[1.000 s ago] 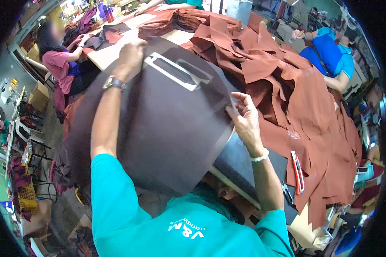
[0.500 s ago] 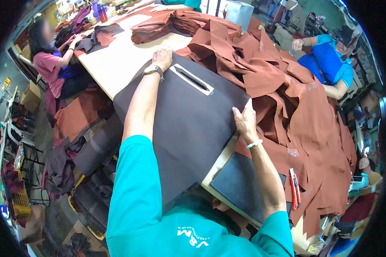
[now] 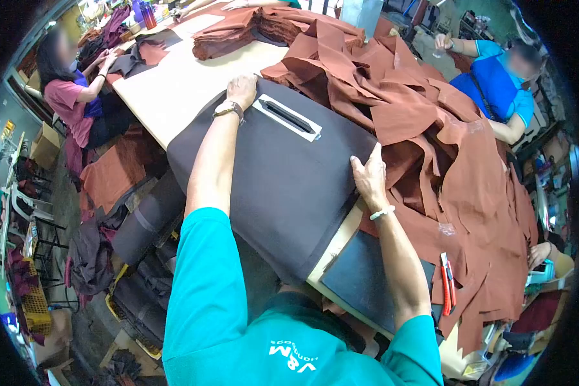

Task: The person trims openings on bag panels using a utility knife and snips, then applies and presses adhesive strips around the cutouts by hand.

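A large dark brown fabric sheet (image 3: 273,183) lies over the table corner, its near part overhanging the edge. At the sheet's far edge, my left hand (image 3: 242,91) is closed, with fingers curled on the fabric. My right hand (image 3: 370,175) grips the right edge near a corner, thumb on top and some fingers hidden. Between the hands, nearer the left, a pale rectangular frame with a long dark slot (image 3: 305,133) sits on the sheet.
Rust-brown fabric (image 3: 457,199) is heaped along the right side, with a red box cutter (image 3: 448,286) on it. A dark flat board (image 3: 360,280) lies by my right forearm. Folded brown stacks (image 3: 228,38) sit farther back. A person in pink (image 3: 67,96) and another in blue (image 3: 495,87) work nearby.
The sheet's near overhanging edge has drawn up and toward the right, uncovering more floor beneath. Both hands keep nearly the same places on the fabric. The view has shifted slightly.
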{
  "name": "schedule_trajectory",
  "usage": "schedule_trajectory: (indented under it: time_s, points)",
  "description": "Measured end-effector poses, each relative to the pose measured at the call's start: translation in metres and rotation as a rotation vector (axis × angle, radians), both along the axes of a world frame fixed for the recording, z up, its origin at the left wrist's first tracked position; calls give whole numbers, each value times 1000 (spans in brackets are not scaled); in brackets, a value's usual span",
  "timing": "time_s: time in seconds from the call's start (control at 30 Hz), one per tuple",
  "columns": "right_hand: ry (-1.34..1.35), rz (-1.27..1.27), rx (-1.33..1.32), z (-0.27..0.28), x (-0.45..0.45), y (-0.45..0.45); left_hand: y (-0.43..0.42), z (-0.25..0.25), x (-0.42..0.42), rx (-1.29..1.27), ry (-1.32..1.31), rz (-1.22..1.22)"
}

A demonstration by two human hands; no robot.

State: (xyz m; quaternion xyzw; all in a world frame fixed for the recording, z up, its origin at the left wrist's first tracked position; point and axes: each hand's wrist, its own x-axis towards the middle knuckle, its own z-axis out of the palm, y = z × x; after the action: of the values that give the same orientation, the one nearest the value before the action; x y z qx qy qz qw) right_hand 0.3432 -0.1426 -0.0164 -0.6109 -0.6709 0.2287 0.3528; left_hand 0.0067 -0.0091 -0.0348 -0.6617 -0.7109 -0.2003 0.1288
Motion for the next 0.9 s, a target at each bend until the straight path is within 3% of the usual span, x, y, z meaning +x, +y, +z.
schedule_trajectory:
  time_s: [0.33, 0.53, 0.63, 0.7, 0.77, 0.8, 0.9]
  points:
    - [-88, -19, 101, -23, 4, 8, -6, -7, 0, 77, -8, -34]
    - [-115, -56, 93, -20, 1, 4, -5, -8, 5, -36, -9, 26]
    - [-87, -35, 86, -24, 2, 5, -16, -16, 22, 258, 105, 159]
    - [-92, -39, 63, -23, 2, 6, -26, -13, 42, 198, -26, 84]
    - [-104, -47, -40, -17, 2, 5, -46, -11, 74, 309, 73, -17]
    - [-109, -26, 63, -24, 5, 5, -56, -9, 91, 246, 53, -53]
    - [-91, -37, 23, -31, 7, 10, -72, -3, 112, 119, -70, -75]
